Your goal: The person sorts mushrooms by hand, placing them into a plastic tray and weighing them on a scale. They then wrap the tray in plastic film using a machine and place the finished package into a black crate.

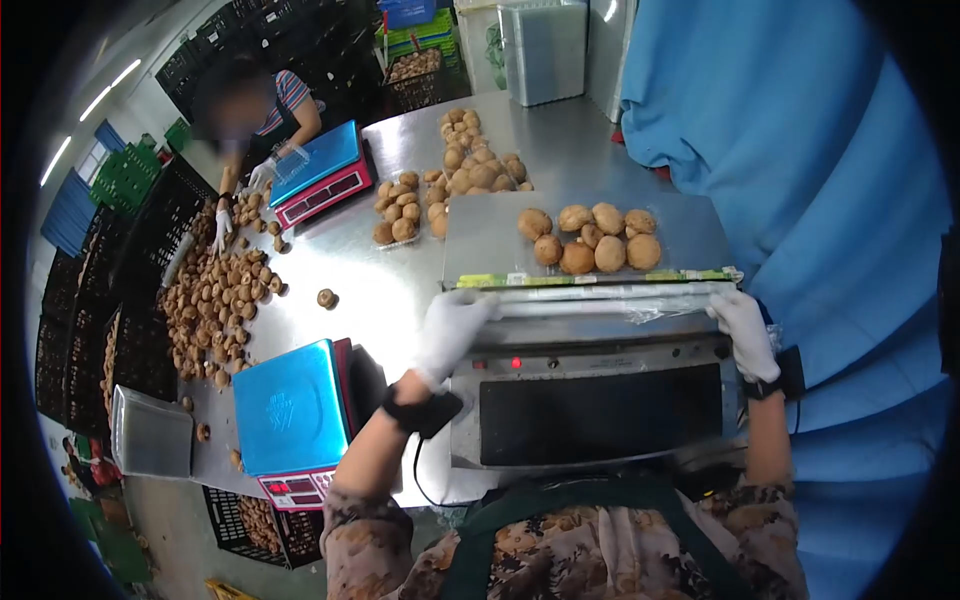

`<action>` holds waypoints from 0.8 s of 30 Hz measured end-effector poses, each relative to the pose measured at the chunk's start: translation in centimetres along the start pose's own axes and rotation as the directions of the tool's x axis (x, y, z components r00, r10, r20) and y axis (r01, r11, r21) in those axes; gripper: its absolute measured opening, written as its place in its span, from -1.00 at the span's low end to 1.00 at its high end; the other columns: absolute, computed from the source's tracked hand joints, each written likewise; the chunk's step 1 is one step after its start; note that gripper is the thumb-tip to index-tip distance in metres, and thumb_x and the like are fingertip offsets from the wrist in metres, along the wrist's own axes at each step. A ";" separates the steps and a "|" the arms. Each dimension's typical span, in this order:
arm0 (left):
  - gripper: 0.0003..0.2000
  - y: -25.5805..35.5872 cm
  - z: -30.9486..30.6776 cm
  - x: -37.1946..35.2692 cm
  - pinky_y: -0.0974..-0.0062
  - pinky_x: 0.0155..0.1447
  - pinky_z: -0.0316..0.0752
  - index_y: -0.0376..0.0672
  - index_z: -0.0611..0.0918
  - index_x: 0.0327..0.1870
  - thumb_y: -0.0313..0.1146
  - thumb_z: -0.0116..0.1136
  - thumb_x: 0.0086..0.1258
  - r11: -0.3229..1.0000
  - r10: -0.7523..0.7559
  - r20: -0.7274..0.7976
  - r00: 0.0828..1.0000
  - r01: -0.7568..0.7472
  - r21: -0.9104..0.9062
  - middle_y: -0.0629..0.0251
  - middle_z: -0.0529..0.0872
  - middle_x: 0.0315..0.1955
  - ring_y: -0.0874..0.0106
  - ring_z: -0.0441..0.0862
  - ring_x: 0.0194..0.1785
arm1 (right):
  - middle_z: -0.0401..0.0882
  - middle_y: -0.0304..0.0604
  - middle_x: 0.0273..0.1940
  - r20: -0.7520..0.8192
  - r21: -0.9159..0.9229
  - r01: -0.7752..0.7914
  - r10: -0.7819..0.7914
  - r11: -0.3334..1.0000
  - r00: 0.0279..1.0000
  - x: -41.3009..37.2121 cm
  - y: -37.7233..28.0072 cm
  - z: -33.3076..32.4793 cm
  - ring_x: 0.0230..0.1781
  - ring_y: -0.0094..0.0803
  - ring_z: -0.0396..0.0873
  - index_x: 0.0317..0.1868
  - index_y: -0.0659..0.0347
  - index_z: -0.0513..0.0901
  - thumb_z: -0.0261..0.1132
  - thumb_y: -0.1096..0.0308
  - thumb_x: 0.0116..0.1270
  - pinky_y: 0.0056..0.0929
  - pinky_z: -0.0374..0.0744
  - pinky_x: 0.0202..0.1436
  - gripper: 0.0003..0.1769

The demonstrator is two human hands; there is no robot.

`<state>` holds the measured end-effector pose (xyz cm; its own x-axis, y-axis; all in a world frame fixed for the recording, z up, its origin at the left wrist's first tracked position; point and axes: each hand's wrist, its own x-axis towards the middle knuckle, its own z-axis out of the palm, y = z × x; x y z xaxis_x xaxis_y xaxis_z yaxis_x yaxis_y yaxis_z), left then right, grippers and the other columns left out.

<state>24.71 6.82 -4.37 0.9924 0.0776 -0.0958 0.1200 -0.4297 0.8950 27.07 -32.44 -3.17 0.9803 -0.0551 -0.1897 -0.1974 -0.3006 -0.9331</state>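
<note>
My left hand (450,328), in a white glove, closes on the left end of a strip of clear plastic film (600,295) at the front of the wrapping machine (465,400). The film's right end is pinched by my right hand (743,325), also gloved. Between my hands the film stretches across, bunched and wrinkled near the right. Just beyond it runs a green-yellow strip (590,279). Several brown mushrooms (608,253) lie in a clear tray on the grey plate (480,240) behind. Nearer my body is the machine's black heating pad (600,415); a red light glows above it.
A blue-topped scale (290,410) stands left, another (318,165) farther back beside a co-worker (285,110) handling mushrooms. Loose mushrooms (215,305) are heaped at the table's left. Packed mushrooms (475,165) sit behind the machine. A blue curtain (780,150) hangs right.
</note>
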 end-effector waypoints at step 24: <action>-0.63 -0.4 0.6 19.2 0.44 0.18 0.38 -0.21 0.57 0.08 -0.14 -0.10 0.48 0.943 0.319 0.407 0.856 -0.328 -0.050 0.15 0.67 -0.05 0.28 0.57 0.05 | 0.61 -0.14 -0.03 0.377 -0.096 0.579 -0.509 0.810 0.774 18.9 -2.2 4.3 0.03 -0.47 0.51 -0.03 0.32 0.60 0.00 0.23 0.47 -0.47 0.43 0.12 -0.64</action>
<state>43.74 7.97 -6.85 0.8991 -0.4369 0.0264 -0.2139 -0.3861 0.8973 45.96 -28.71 -6.03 0.8571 0.4690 0.2132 0.4085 -0.3664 -0.8360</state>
